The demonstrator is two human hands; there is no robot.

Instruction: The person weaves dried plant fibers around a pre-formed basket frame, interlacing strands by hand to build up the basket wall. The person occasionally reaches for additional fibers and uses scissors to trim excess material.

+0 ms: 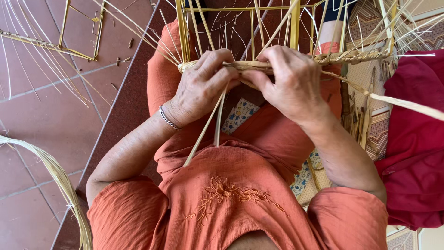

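My left hand [203,85] and right hand [289,83] pinch the woven straw rim [351,57] between them, fingertips nearly meeting.

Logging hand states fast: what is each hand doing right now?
Left hand: closed, gripping the pale braided straw rim of the yellow wire frame.
Right hand: closed, pinching the same rim beside it.

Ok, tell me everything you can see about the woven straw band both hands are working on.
The woven band is a pale yellow braid of flat, dry straw-like strips, running level across a thin frame of upright sticks. The left hand and right hand both pinch it near its middle. Loose strips hang from it over the orange shirt, others fan upward, and one long strip trails off to the right.
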